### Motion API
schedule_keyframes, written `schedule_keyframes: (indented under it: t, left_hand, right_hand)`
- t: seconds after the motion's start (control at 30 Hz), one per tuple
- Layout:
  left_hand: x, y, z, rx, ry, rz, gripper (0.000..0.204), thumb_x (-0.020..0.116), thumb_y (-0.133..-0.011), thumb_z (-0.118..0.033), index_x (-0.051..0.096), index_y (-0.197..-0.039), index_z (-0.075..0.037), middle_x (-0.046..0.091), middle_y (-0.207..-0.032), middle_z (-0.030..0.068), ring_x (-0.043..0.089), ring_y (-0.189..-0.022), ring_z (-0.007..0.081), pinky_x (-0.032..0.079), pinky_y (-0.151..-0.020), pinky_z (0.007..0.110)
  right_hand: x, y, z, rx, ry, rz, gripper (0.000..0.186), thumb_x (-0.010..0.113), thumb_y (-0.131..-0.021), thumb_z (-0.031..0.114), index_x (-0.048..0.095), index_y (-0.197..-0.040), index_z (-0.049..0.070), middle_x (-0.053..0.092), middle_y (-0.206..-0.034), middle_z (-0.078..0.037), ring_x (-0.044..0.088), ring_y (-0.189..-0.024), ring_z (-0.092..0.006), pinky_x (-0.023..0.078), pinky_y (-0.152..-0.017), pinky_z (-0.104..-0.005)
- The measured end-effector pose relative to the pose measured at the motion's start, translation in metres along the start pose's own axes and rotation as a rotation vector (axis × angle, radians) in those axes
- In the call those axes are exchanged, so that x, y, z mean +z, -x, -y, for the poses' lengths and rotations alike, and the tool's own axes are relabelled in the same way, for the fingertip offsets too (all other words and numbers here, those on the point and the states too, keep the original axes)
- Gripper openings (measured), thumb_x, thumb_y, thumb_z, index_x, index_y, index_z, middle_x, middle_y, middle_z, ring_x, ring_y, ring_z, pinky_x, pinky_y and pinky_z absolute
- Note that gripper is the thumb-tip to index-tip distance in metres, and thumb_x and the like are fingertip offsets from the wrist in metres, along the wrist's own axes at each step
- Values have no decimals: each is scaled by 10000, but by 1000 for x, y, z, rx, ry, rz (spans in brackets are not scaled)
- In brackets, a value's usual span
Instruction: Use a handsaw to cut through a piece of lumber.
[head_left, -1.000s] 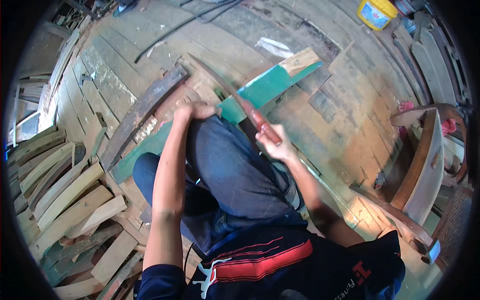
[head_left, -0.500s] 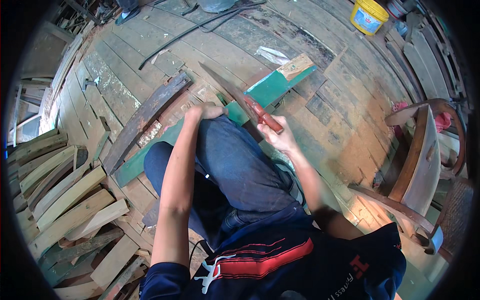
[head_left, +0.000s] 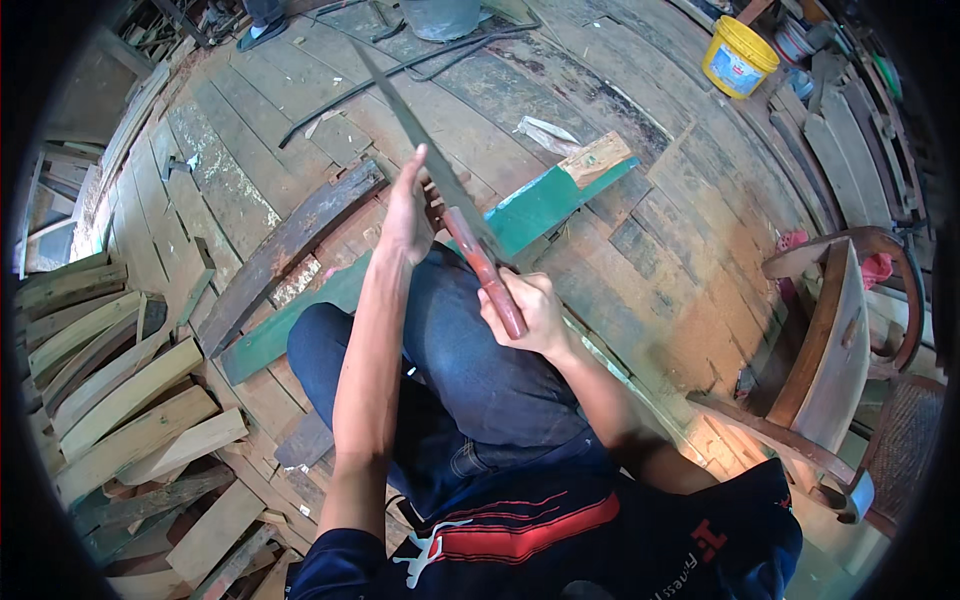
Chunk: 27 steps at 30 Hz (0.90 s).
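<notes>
My right hand is closed round the reddish-brown wooden handle of a handsaw, above my bent knee. The long blade points up and to the left, raised off the wood. Beside the blade is my left hand, its fingers stretched out; I cannot tell whether they touch the metal. A green-painted board lies slantwise under my knee, with a bare-wood patch at its far right end. Its lower left part shows on the other side of my leg. Left of it rests a dark curved timber.
Stacked curved wood pieces fill the left side. A wooden chair stands at the right, near sawdust on the plank floor. Farther off are a yellow bucket, a grey bucket, dark rods and another person's foot.
The saw has lifted away from the green board and swung up and left. My right hand came nearer to me with it. My left hand left the board and rose beside the blade.
</notes>
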<state>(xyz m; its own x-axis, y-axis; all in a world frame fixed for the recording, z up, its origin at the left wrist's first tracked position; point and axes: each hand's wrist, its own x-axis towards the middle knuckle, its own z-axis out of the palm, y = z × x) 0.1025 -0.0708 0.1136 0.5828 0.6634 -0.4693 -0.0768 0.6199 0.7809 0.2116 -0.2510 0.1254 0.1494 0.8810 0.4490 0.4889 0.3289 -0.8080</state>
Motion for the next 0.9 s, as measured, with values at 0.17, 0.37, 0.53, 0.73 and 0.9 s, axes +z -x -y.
schedule_keyframes:
  t: [0.17,0.37,0.53,0.73,0.9]
  left_hand:
    - [2,12,-10,-11,112,-106,1024,488,-787,-725,280,-1430,43,278,-1462,271,351,-1320,369,326,-1055,523]
    - [-130,-5,10,157,-848,-479,670,542,-850,-496,524,-1298,3,536,-1329,205,482,-1253,324,381,-1020,401]
    - [-172,4,61,-425,-1315,4,586,572,-824,-420,562,-1264,-33,587,-1263,189,571,-1149,287,460,-939,387]
    - [-179,29,68,-455,-934,77,694,621,-775,-432,494,-1350,-66,547,-1319,109,528,-1175,238,439,-954,392]
    - [-225,25,111,-331,-1274,314,732,683,-711,-509,574,-1270,-50,582,-1288,161,532,-1206,300,417,-987,401]
  right_hand:
    - [7,-15,-2,56,-40,-92,119,652,-757,46,558,-685,29,565,-564,-119,596,-476,-297,465,-464,-357]
    - [-36,-10,-13,215,-135,-156,140,646,-806,73,580,-699,13,555,-570,-53,569,-481,-143,416,-457,-293]
    - [-98,22,-27,258,-1,-210,138,647,-822,76,563,-748,-3,499,-569,-14,474,-488,-87,342,-447,-244]
    - [-141,85,-35,536,-85,-325,143,636,-841,61,551,-737,10,494,-569,20,450,-483,-55,334,-446,-224]
    - [-145,100,-18,587,-53,-337,132,609,-844,44,548,-732,11,482,-566,30,442,-482,-49,333,-445,-220]
